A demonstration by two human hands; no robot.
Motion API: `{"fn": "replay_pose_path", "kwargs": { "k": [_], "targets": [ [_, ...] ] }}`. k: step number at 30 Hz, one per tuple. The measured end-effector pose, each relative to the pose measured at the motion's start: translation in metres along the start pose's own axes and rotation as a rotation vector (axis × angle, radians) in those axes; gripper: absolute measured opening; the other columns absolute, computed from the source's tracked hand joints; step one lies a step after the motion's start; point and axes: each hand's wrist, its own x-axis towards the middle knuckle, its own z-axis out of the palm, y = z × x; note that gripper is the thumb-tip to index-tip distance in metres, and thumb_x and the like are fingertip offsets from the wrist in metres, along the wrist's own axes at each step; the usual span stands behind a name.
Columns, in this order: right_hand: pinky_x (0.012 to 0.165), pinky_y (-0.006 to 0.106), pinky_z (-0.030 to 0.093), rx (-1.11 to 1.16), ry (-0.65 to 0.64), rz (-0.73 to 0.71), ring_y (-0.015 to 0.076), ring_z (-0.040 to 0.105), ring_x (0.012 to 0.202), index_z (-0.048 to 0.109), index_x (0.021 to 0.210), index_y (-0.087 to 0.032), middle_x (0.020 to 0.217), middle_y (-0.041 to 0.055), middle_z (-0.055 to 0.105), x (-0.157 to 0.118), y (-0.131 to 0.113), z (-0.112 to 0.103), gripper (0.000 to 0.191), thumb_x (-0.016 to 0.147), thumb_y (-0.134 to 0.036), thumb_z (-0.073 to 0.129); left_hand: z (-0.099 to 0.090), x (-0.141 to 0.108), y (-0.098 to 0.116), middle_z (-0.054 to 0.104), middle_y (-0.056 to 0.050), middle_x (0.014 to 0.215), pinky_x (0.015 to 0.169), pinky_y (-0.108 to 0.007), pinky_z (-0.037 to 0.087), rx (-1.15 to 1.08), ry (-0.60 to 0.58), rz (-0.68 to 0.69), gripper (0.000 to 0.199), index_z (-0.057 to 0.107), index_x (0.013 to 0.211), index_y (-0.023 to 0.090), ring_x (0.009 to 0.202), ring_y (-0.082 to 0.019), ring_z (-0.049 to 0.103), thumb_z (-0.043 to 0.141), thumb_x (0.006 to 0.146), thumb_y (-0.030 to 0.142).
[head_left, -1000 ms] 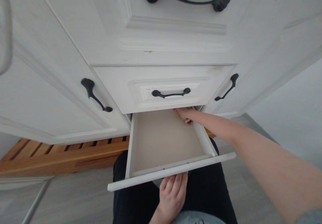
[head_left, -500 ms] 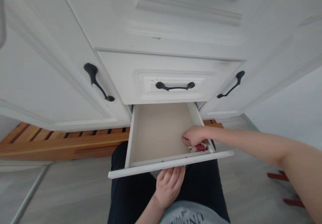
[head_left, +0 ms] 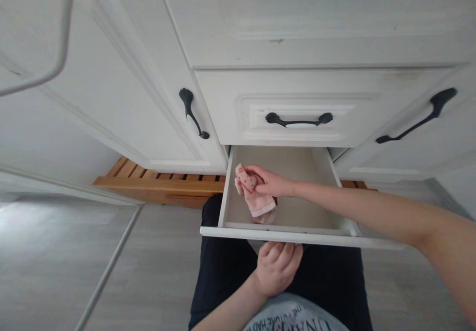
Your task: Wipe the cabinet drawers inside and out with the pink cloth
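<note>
My right hand is over the left part of an open white drawer, closed on pink socks. The socks are patterned with small red dots and have a pale cuff hanging toward the drawer's front. Something dark red shows beside the cuff, too small to make out. At the outside of the drawer front, my left hand has its fingers curled against the panel below its top edge. Its fingertips and whatever handle may be there are hidden.
Above is a shut drawer with a dark handle. Cabinet doors with a left handle and a right handle flank it. A slatted wooden platform runs low behind the drawer. My legs are beneath the drawer.
My right hand has moved from the drawer's right front corner to its left side, with the pink socks lifted in it. The view has shifted left; my left hand stays at the drawer front.
</note>
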Motion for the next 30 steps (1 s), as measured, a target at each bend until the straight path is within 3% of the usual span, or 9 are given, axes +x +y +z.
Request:
{"fn": "replay_pose_path", "kwargs": {
  "k": [2, 5, 10, 14, 16, 19, 21, 24, 30],
  "targets": [
    [0.12, 0.046, 0.032, -0.004, 0.052, -0.09, 0.0265, 0.043, 0.141, 0.046, 0.145, -0.019, 0.15, 0.0115, 0.048, 0.027, 0.008, 0.024, 0.079, 0.067, -0.006, 0.054, 0.0, -0.003, -0.002, 0.075, -0.001, 0.113, 0.091, -0.03, 0.045, 0.006, -0.025, 0.014, 0.041, 0.073, 0.12, 0.027, 0.09, -0.014, 0.063, 0.076, 0.078, 0.023],
    [0.125, 0.048, 0.019, -0.008, 0.042, -0.04, 0.0283, 0.03, 0.149, 0.05, 0.144, -0.02, 0.155, 0.0118, 0.04, 0.04, 0.017, 0.052, 0.083, 0.063, -0.004, 0.056, -0.001, -0.005, -0.006, 0.074, 0.0, 0.115, 0.092, -0.029, 0.045, 0.007, -0.012, 0.044, 0.041, 0.073, 0.118, 0.029, 0.095, -0.014, 0.064, 0.08, 0.077, 0.027],
    [0.122, 0.044, 0.026, 0.168, -0.369, -0.124, 0.0225, 0.045, 0.138, 0.068, 0.122, -0.025, 0.142, 0.0025, 0.057, 0.017, 0.003, 0.064, 0.064, 0.065, -0.002, 0.05, -0.001, 0.0, -0.008, 0.074, 0.001, 0.113, 0.097, -0.03, 0.045, -0.019, 0.031, 0.086, 0.037, 0.075, 0.113, 0.028, 0.098, -0.014, 0.063, 0.083, 0.077, 0.026],
    [0.11, 0.038, 0.042, 0.501, -0.384, 0.054, 0.0185, 0.058, 0.122, 0.065, 0.124, -0.022, 0.133, 0.0034, 0.062, 0.022, -0.02, 0.058, 0.056, 0.073, -0.007, 0.049, -0.002, 0.001, -0.008, 0.073, 0.002, 0.115, 0.097, -0.029, 0.044, -0.022, 0.034, 0.092, 0.034, 0.076, 0.111, 0.029, 0.095, -0.013, 0.061, 0.082, 0.078, 0.026],
    [0.108, 0.032, 0.043, 0.579, -0.414, 0.019, 0.0178, 0.056, 0.127, 0.066, 0.123, -0.023, 0.138, 0.0022, 0.058, 0.034, -0.033, 0.061, 0.055, 0.072, -0.007, 0.051, -0.004, 0.0, -0.008, 0.073, 0.001, 0.117, 0.097, -0.029, 0.044, -0.015, 0.011, 0.094, 0.035, 0.076, 0.112, 0.03, 0.096, -0.013, 0.06, 0.082, 0.077, 0.026],
    [0.108, 0.026, 0.041, 0.512, -0.535, -0.111, 0.0193, 0.049, 0.135, 0.072, 0.111, -0.021, 0.139, 0.0007, 0.057, 0.049, -0.05, 0.074, 0.051, 0.066, -0.006, 0.053, -0.005, -0.004, -0.01, 0.072, 0.0, 0.121, 0.097, -0.03, 0.044, 0.004, -0.014, 0.118, 0.034, 0.076, 0.113, 0.031, 0.099, -0.015, 0.06, 0.081, 0.079, 0.028],
    [0.106, 0.025, 0.041, 0.489, -0.564, -0.097, 0.02, 0.05, 0.134, 0.072, 0.112, -0.021, 0.138, 0.0005, 0.058, 0.05, -0.055, 0.08, 0.048, 0.069, -0.008, 0.057, -0.006, -0.007, -0.013, 0.07, -0.001, 0.124, 0.095, -0.03, 0.044, 0.023, -0.031, 0.151, 0.035, 0.075, 0.115, 0.033, 0.101, -0.015, 0.058, 0.079, 0.08, 0.028],
    [0.1, 0.024, 0.044, 0.524, -0.573, -0.009, 0.0187, 0.055, 0.125, 0.068, 0.122, -0.022, 0.14, 0.0005, 0.057, 0.035, -0.052, 0.075, 0.047, 0.075, -0.016, 0.063, -0.007, -0.008, -0.016, 0.067, -0.002, 0.128, 0.093, -0.03, 0.043, 0.044, -0.051, 0.198, 0.039, 0.074, 0.119, 0.033, 0.102, -0.015, 0.057, 0.08, 0.08, 0.029],
    [0.082, 0.022, 0.048, 0.573, -0.575, 0.379, 0.0128, 0.061, 0.1, 0.058, 0.129, -0.022, 0.119, 0.0008, 0.063, -0.03, -0.03, 0.033, 0.057, 0.073, -0.013, 0.063, -0.009, -0.004, -0.017, 0.067, -0.002, 0.121, 0.09, -0.031, 0.043, 0.077, -0.06, 0.208, 0.042, 0.074, 0.117, 0.034, 0.096, -0.016, 0.056, 0.083, 0.076, 0.032]
  ]
}}
